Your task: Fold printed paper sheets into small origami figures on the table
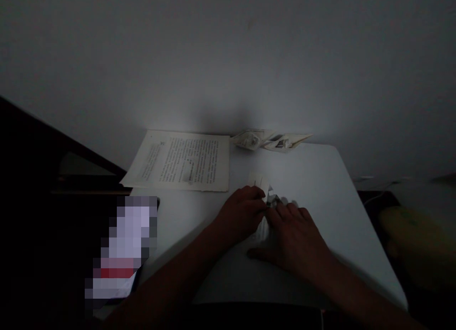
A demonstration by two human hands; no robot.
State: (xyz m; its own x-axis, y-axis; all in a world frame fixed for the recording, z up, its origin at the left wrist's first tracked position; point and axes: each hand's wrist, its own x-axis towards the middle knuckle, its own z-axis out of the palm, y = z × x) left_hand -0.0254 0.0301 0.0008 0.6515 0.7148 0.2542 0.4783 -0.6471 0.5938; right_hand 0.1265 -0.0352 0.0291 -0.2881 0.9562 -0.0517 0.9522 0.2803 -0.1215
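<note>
A piece of printed paper [261,181], folded into a narrow shape, lies on the table between my two hands. My left hand [245,209] is closed on its left side, with the fingers curled over it. From the right, my right hand [294,230] rests on the paper's edge with its fingertips. Its fingers are stretched out and its thumb points left, apart from them. A creased flap [273,196] stands up by the right fingertips. Both hands cover much of the paper, and the dim light hides its exact folds.
Printed sheets [178,161] lie at the table's back left. Two folded paper shapes [249,139] [287,142] stand against the wall [228,59]. A phone with a blurred screen [124,244] is at the left edge of the white table [320,178]. Something yellowish [413,235] sits beyond the right edge.
</note>
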